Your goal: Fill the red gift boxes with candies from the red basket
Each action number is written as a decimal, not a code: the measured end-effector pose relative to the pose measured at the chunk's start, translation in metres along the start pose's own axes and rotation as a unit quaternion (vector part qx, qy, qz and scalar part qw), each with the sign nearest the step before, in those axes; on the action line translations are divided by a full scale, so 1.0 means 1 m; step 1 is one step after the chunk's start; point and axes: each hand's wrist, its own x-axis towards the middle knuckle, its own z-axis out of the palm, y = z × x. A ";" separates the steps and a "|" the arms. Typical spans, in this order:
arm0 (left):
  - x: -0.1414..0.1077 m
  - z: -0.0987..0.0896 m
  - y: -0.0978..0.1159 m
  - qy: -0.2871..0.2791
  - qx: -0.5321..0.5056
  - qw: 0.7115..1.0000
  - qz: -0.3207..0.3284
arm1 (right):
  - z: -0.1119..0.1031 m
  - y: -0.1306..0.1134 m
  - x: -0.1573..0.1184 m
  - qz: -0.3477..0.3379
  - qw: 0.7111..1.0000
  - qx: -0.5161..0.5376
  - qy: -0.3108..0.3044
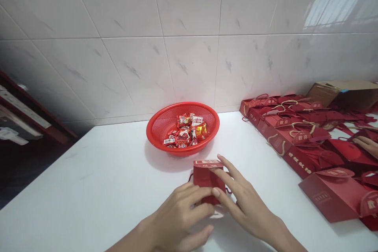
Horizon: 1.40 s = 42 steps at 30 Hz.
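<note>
A small red box (203,177) with a lettered flap at its top stands on the white table in front of the basket. A dark red cord shows at its sides. My left hand (184,214) is at the box's near left, its fingers bent and apart, the forefinger against the near face. My right hand (243,201) is on the right of the box, its fingers spread, with fingertips on the flap and the thumb at the near face. Part of a pale flap shows below the box, between my hands.
A red plastic basket (153,136) holds wrapped sweets (183,132) near the tiled wall. Many red gift boxes (298,141) fill the right side, with a cardboard box (348,92) behind. Another person's hand (367,145) reaches in at the right edge. A dark shelf (32,110) stands left.
</note>
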 end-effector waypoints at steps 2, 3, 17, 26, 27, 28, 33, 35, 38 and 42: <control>0.000 -0.002 -0.001 -0.032 -0.005 0.999 -0.023 | 0.003 0.001 0.004 0.003 1.000 -0.004 0.000; 0.000 -0.003 -0.002 -0.047 -0.004 0.998 -0.029 | 0.004 0.001 0.006 0.004 1.000 -0.005 0.001; -0.010 -0.032 -0.021 0.068 -0.010 0.972 -0.224 | 0.017 0.005 0.011 0.041 0.996 -0.064 -0.050; -0.004 -0.035 -0.031 0.029 -0.098 0.909 -0.403 | 0.004 0.003 0.026 0.057 0.990 -0.050 -0.123; -0.003 -0.035 -0.031 0.016 -0.093 0.905 -0.414 | 0.000 0.002 0.029 0.072 0.986 -0.043 -0.142; -0.002 -0.035 -0.030 -0.002 -0.085 0.902 -0.423 | -0.003 0.000 0.033 0.086 0.983 -0.037 -0.159; 0.002 -0.037 -0.023 -0.097 -0.032 0.887 -0.451 | -0.010 -0.006 0.046 0.122 0.974 -0.014 -0.193; 0.004 -0.038 -0.020 -0.119 -0.029 0.883 -0.453 | -0.008 -0.007 0.046 0.117 0.977 0.012 -0.177; 0.004 -0.040 -0.016 -0.141 -0.048 0.885 -0.440 | -0.008 -0.007 0.043 0.095 0.981 0.070 -0.154; 0.001 -0.039 -0.013 -0.169 -0.063 0.881 -0.438 | -0.012 -0.002 0.032 0.058 0.974 0.150 -0.158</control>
